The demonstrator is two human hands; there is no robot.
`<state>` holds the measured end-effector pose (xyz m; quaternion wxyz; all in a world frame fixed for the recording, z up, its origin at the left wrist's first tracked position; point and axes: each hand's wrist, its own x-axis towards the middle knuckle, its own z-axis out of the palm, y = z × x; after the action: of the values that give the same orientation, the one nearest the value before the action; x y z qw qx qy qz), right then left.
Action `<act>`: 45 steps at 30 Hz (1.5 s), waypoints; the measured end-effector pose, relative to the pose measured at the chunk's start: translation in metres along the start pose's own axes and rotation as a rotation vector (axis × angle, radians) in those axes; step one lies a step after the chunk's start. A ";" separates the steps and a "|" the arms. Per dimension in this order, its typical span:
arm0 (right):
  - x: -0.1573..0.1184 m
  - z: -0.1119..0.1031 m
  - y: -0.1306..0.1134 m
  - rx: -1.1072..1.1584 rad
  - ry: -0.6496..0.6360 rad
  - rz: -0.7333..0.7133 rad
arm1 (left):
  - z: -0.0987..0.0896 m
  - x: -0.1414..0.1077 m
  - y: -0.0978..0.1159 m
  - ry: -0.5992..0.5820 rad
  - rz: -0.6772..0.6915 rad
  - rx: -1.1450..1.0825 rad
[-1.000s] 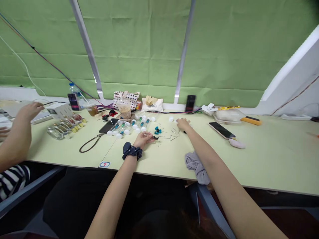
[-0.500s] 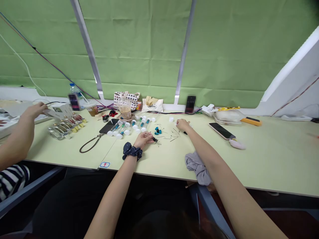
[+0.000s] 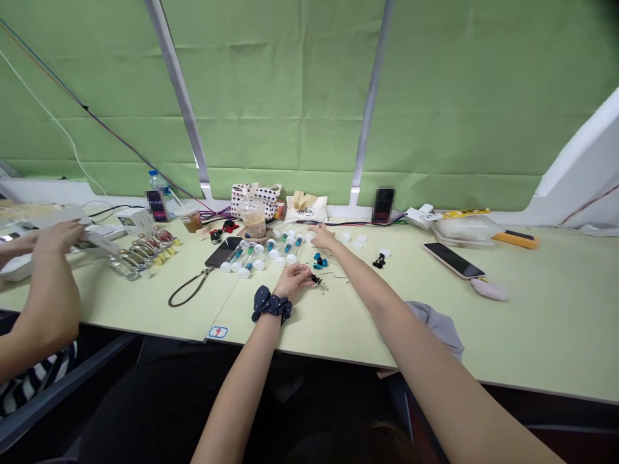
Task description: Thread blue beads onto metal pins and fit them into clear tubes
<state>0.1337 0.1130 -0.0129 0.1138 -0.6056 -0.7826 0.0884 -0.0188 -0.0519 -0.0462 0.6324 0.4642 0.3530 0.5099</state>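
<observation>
My left hand [image 3: 296, 278] is pinching a small black part [image 3: 316, 279] low over the pale yellow table [image 3: 333, 328], just short of the teal pieces [image 3: 320, 262], while my right hand [image 3: 322, 236] is hovering farther out at the right end of the white-capped clear tubes [image 3: 287, 248], fingers bunched, and I'm not able to tell if they're gripping anything. For writing, I'm reading a red mark like a 9 on the blue-bordered sticker [image 3: 218, 332]; the white pouch [image 3: 316, 211] is showing an oval logo, lettering too blurred.
</observation>
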 end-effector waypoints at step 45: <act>-0.151 -0.036 0.016 1.498 0.116 -0.109 | 0.008 -0.016 0.025 -0.378 -0.415 -0.150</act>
<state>0.1954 -0.0286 0.0060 0.5406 -0.3303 -0.5348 0.5592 -0.0233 -0.0679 -0.0207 0.8103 0.4209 0.2777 0.2986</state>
